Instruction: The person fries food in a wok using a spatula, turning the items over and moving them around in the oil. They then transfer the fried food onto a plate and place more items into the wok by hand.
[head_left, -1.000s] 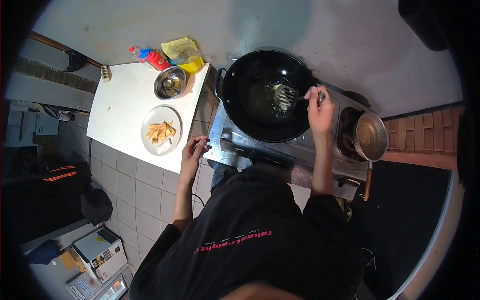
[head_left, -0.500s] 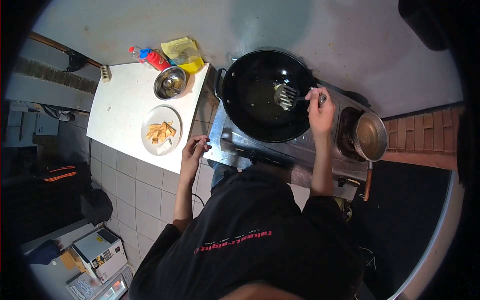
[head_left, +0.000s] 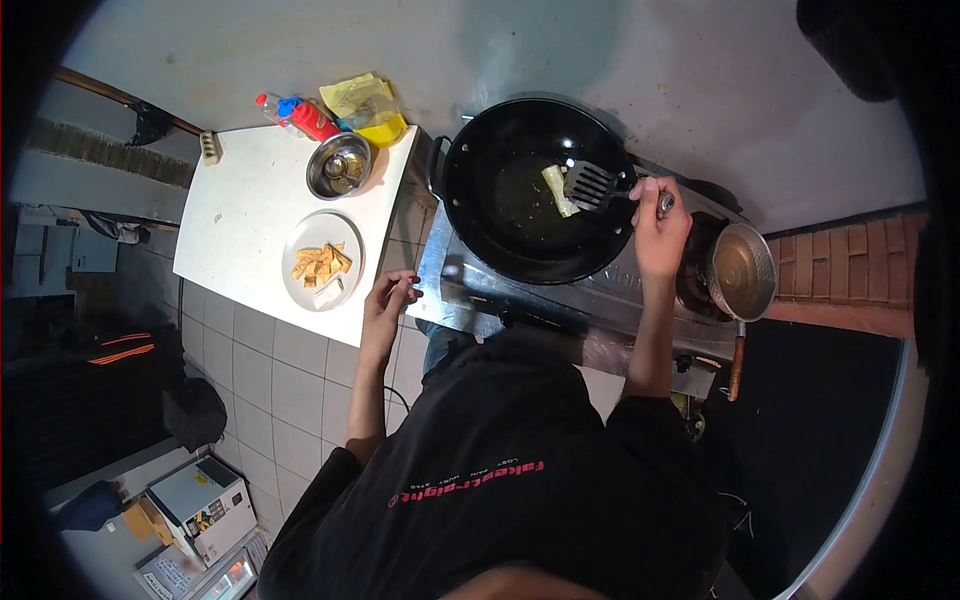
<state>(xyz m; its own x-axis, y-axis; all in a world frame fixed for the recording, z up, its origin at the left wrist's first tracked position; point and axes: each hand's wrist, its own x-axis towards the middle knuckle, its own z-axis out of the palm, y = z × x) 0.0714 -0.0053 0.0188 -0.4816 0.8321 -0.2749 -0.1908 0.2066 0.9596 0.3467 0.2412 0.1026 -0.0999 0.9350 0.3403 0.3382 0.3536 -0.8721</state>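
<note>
My right hand (head_left: 660, 225) is closed around the handle of a black slotted spatula (head_left: 590, 187). The spatula's head is over the right side of a large black wok (head_left: 490, 215) on the stove. Beside its left edge, a pale, whitish piece of food (head_left: 559, 191) lies in the oil at the bottom of the wok; the head may touch it. My left hand (head_left: 392, 294) hovers by the table's near right corner with its fingers loosely bent and apart, and I see nothing held in it. A plate (head_left: 292, 235) with golden fried pieces (head_left: 318, 264) and one white piece (head_left: 328, 293) is nearest to it.
On the white table (head_left: 235, 215) stand a steel bowl (head_left: 316, 172) with a ladle in it, a red bottle (head_left: 318, 122) and a yellow packet (head_left: 372, 110). A saucepan (head_left: 740, 270) sits at the stove's right, its wooden handle (head_left: 737, 368) sticking out toward me.
My right hand has drawn the spatula to the right, off the whitish piece, which now shows fully in the wok. My left hand has stayed in place.
</note>
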